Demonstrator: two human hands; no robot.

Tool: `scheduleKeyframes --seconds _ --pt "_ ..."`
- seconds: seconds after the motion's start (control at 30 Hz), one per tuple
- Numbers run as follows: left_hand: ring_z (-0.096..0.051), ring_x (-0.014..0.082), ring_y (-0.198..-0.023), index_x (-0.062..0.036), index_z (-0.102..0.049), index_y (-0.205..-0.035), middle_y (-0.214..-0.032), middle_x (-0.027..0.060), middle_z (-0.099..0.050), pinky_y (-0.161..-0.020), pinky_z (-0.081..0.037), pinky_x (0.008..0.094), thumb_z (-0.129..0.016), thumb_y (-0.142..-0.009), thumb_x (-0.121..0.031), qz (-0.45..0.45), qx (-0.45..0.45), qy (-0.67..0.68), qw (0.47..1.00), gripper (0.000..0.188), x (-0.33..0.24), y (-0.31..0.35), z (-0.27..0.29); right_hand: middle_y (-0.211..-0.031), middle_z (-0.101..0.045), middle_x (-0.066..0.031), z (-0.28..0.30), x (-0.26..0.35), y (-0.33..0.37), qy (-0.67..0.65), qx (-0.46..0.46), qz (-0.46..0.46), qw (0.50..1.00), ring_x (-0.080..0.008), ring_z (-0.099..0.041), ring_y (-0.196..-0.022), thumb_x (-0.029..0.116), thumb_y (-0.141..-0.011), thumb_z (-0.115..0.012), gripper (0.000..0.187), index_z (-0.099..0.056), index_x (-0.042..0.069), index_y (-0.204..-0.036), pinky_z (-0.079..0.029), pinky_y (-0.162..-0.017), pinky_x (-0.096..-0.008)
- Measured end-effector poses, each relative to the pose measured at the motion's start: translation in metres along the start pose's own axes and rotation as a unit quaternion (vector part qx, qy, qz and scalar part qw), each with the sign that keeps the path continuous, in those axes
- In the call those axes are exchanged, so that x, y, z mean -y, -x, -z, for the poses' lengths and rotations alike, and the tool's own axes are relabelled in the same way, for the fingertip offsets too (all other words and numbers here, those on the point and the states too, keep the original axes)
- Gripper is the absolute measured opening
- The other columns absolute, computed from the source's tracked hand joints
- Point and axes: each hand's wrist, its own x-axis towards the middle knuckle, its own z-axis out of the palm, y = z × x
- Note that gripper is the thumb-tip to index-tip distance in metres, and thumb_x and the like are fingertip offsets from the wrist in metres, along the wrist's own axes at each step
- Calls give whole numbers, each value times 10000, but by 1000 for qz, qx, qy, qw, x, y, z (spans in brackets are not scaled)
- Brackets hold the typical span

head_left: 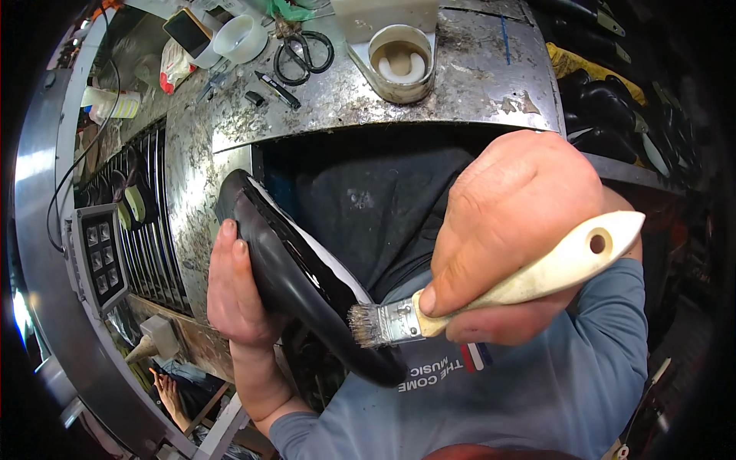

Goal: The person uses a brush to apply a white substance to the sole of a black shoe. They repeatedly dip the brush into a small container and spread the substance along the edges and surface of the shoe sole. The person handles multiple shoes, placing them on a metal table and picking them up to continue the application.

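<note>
My left hand (pixel 238 299) grips a black shoe (pixel 287 280) by its side, fingers lying along the outer wall; the thumb is hidden. The shoe is tilted, its underside turned partly toward my right hand. A glossy black area and a white strip run along that underside. Closed around a flat paintbrush, my right hand (pixel 521 207) has its thumb on the base of the cream handle. The paintbrush (pixel 537 266) has a metal ferrule and worn, greyish bristles. Those bristles meet the shoe's edge near its lower end.
On the stained metal bench (pixel 475 92) stand a cup (pixel 402 88) of pale liquid and a clear tub (pixel 240 40). Scissors (pixel 304 60) and a black marker (pixel 277 90) lie left of the cup. A lamp panel (pixel 101 257), another person's hand (pixel 170 395) and black shoes (pixel 602 107) flank the bench.
</note>
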Motion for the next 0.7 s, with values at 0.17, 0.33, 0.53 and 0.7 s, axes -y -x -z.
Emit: scheduleKeyframes --seconds 0.17,0.33,0.53,0.7 --pt "-677 502 -1090 99 -490 -1380 -1219 340 -652 -900 -598 511 -700 -951 -280 40 6 7 999 610 3 2 -4 -713 -726 -85 0 4 -2 2 -1 14 1000 -160 -698 -578 76 -757 -854 168 -775 -28 -862 -560 -499 -235" --pt "-686 444 -1131 111 -519 -1370 -1266 308 -658 -947 -582 461 -772 -877 -171 98 7 26 995 622 2 8 -10 -717 -724 -84 -3 -2 -1 0 -22 45 999 -150 -685 -565 82 -757 -863 190 -774 -31 -882 -554 -496 -225" --pt "-735 367 -1040 109 -531 -1375 -1222 254 -697 -893 -602 409 -818 -823 -175 168 12 103 980 685 -5 9 -15 -761 -729 -104 -4 0 -8 -8 -29 53 998 -146 -686 -587 78 -750 -877 219 -778 -40 -906 -557 -508 -213" --pt "-758 306 -968 93 -552 -1357 -1161 217 -723 -846 -610 379 -839 -793 -158 282 49 278 917 681 -10 28 -21 -786 -730 -118 2 10 -22 0 -7 46 999 -148 -686 -602 77 -764 -872 211 -780 -38 -915 -563 -516 -215"
